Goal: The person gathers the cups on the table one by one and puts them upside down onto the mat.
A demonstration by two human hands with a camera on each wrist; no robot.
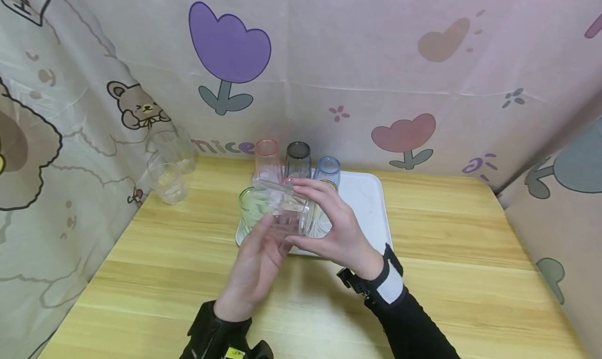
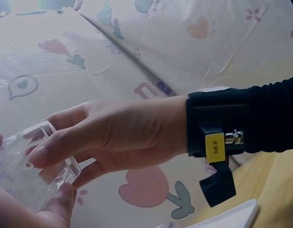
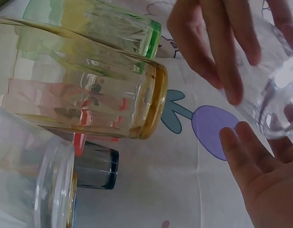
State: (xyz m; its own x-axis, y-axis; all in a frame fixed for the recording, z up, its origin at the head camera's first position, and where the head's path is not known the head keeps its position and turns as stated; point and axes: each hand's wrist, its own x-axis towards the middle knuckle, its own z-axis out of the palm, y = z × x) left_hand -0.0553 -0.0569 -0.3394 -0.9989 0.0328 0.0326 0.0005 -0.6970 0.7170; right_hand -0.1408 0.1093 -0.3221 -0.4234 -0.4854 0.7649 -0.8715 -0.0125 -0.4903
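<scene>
Two clear glasses (image 1: 168,177) stand at the table's (image 1: 447,275) left edge; bare wood lies in front. The left hand (image 1: 256,265) props straight fingers under the clear tumbler (image 1: 287,207), tilted sideways above the white tray (image 1: 367,202); the right hand (image 1: 331,223) curls fingers and thumb round it.

— From my remote feed, the clear ribbed glass tumbler (image 1: 287,207) looks glossy and see-through, like the tinted glass tumblers (image 1: 298,160) behind it.

— And what's under them?

— I see a smooth white plastic tray (image 1: 367,197), faintly shiny, on a matt light wood-grain tabletop (image 1: 447,254). The printed backdrop cloth (image 1: 329,61) looks soft and creased.
</scene>
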